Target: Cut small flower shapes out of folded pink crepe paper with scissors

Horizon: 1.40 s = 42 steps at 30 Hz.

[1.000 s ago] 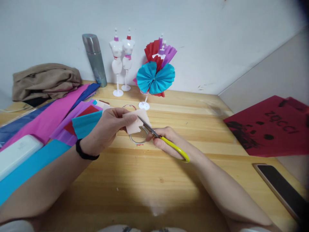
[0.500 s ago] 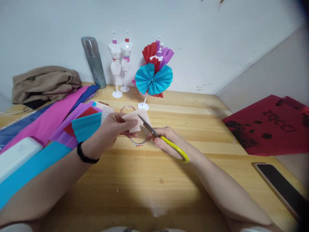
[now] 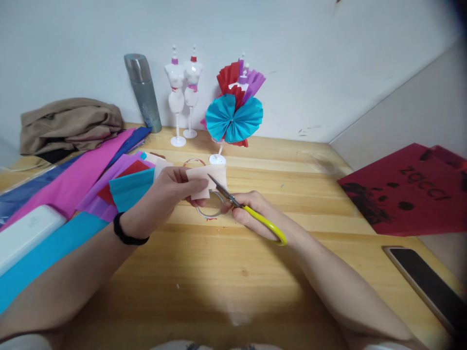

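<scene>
My left hand (image 3: 175, 187) pinches a small piece of pale pink paper (image 3: 199, 177) between thumb and fingers. My right hand (image 3: 255, 211) is closed around yellow-handled scissors (image 3: 265, 222). Their metal blades lie across the right part of the paper and point up and to the left; whether they are cutting into it I cannot tell. Beneath the hands, a roll of tape (image 3: 211, 211) rests on the wooden table (image 3: 233, 272), partly hidden. Another ring-shaped roll (image 3: 194, 162) lies just behind the paper.
Coloured paper sheets (image 3: 133, 187) and a white box (image 3: 31, 238) spread over the left side. At the back stand a flask (image 3: 144, 95), white mannequins (image 3: 176, 92) and one dressed in a blue paper bow (image 3: 234, 119). A red bag (image 3: 408, 194) and a phone (image 3: 419, 282) are rightward.
The paper has been turned so that its top edge is more level. My left hand has shifted slightly, while the scissors stay almost in place.
</scene>
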### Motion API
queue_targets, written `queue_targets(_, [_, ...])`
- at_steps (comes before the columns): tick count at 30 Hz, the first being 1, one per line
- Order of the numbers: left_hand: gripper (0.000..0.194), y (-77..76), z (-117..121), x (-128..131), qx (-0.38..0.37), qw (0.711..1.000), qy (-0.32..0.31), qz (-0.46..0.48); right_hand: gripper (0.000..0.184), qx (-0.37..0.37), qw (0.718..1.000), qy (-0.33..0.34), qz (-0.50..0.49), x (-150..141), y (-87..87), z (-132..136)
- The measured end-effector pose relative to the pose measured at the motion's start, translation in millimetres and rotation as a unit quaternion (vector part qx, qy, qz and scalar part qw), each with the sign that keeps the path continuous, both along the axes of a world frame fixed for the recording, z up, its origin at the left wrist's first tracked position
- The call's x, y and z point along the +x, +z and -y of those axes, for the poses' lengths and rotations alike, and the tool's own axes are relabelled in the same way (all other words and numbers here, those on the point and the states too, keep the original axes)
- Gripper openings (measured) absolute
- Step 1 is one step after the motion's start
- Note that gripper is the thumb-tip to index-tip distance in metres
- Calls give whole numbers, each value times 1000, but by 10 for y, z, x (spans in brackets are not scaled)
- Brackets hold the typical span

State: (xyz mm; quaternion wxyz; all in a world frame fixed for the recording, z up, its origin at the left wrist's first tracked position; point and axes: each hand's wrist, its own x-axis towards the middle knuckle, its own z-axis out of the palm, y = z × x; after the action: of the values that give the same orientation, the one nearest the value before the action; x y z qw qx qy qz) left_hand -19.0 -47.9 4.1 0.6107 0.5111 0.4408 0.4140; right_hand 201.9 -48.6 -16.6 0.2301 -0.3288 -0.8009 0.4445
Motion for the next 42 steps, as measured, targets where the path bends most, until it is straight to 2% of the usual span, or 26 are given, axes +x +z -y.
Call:
queue_targets(28, [24,-5,-15,-17,-7,1000,1,20,41,-11,999,-9,-34,-19,-28,17])
queue_targets(38, [23,-15,-18,-2,-4,999,13,36,44,1,1000,6,-29,-3,-81,-19])
queue_targets(42, [24,-35,-25,-6,-4,999,16,39,45,-6,1000,-8,-9,-7,-56,-11])
